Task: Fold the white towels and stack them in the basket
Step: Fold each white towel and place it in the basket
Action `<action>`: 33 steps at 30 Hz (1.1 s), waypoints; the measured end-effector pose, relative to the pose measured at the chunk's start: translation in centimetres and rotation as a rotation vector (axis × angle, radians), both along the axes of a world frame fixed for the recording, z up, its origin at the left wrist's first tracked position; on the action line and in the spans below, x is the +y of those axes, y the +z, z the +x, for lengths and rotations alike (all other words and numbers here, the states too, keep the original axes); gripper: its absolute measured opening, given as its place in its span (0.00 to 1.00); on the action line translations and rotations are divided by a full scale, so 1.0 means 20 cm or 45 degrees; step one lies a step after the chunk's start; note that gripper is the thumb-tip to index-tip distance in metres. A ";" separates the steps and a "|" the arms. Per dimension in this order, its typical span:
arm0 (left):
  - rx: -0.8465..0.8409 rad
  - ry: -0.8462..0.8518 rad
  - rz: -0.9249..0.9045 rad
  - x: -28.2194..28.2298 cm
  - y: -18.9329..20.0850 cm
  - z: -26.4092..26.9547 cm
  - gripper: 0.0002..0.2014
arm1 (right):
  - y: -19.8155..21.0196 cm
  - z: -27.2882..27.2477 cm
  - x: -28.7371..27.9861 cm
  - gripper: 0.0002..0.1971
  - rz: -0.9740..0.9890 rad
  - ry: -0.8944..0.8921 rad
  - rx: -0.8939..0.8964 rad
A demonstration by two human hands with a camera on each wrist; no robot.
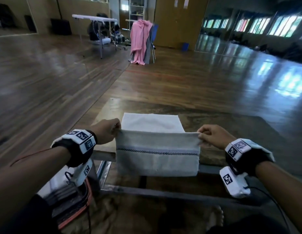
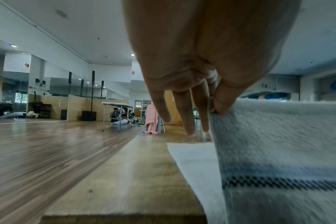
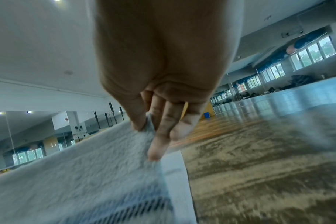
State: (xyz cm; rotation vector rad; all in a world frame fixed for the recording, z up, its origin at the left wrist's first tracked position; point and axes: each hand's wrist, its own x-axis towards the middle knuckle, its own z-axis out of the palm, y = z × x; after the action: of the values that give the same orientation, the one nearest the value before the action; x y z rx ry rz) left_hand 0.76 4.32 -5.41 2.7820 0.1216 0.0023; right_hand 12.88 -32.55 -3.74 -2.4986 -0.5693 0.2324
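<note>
A white towel [image 1: 157, 156] with a dark checked stripe lies half on the wooden table [image 1: 223, 125], its near half lifted upright above the table's front edge. My left hand [image 1: 111, 130] pinches the raised edge's left corner, thumb against fingers, as the left wrist view shows on the towel [image 2: 278, 136] under my left hand [image 2: 211, 103]. My right hand [image 1: 207, 134] pinches the right corner; in the right wrist view my right hand [image 3: 150, 119] holds the towel [image 3: 86, 166] the same way. The far half rests flat on the table. No basket is in view.
Wooden floor [image 1: 45, 73] stretches left and beyond the table. A pink cloth hangs over a chair [image 1: 140, 41] far ahead, next to a folding table [image 1: 96, 19] with a seated person under it. Black and red gear [image 1: 72, 205] sits beside my left leg.
</note>
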 end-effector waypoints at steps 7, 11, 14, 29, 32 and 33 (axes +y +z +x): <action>0.243 -0.164 0.094 0.02 -0.32 0.04 0.09 | -0.33 0.01 0.10 0.02 -0.156 0.001 -0.009; 0.345 -0.279 0.142 0.04 -0.34 -0.02 0.07 | -0.49 -0.12 0.06 0.02 -0.223 0.123 0.007; 0.389 -0.309 0.118 0.05 -0.30 -0.08 0.03 | -0.53 -0.23 -0.02 0.05 -0.207 0.159 -0.062; -0.285 0.098 -0.116 0.06 -0.32 0.11 0.07 | -0.52 0.07 0.14 0.09 -0.048 0.059 -0.108; 0.156 -0.083 0.146 0.04 -0.38 0.06 0.07 | -0.58 0.03 0.10 0.18 -0.175 0.134 -0.018; 0.189 -0.129 0.226 0.04 -0.37 0.04 0.06 | -0.58 0.01 0.07 0.19 -0.165 0.152 -0.013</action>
State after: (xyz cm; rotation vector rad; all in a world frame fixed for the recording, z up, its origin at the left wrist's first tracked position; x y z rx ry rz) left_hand 1.53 5.11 -12.88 2.9604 0.0175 -0.2304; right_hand 13.03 -31.16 -15.32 -2.5940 -0.7299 0.3113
